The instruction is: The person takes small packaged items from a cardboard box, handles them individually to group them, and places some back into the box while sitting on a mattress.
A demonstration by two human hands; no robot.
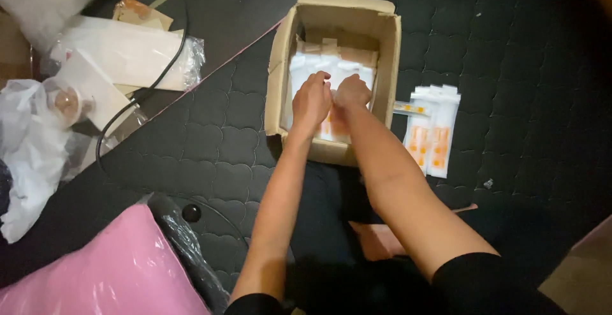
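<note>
Down inside the open cardboard box [275,73], both hands sit side by side on a layer of flat white-and-orange packets [331,66]. The left hand [311,101] has its fingers curled down over the packets, pressing or gripping the stack near its middle; the right hand [352,92] is bunched just beside it, knuckles up, and also seems closed on the same packets, though the fingertips are hidden, so I cannot tell for certain how firm either hold is. The box rests on a dark quilted mat [510,66], directly in front of the person.

Just right of the box, a small fan of matching loose packets [433,130] lies flat on the mat, near the box wall but not in it.

Judging by their look, the packets are thin, light and flexible, with smooth sealed wrapping that would slide easily against one another. A bundle likely holds best when pinched across its width near the middle, or squared up by the short ends, so the pieces do not splay or slip out.

Off to the left are a plastic-wrapped white package [127,53], a crumpled clear plastic bag [32,155], a black cable [137,101] and a pink bag [108,270], all well apart from the hands.
</note>
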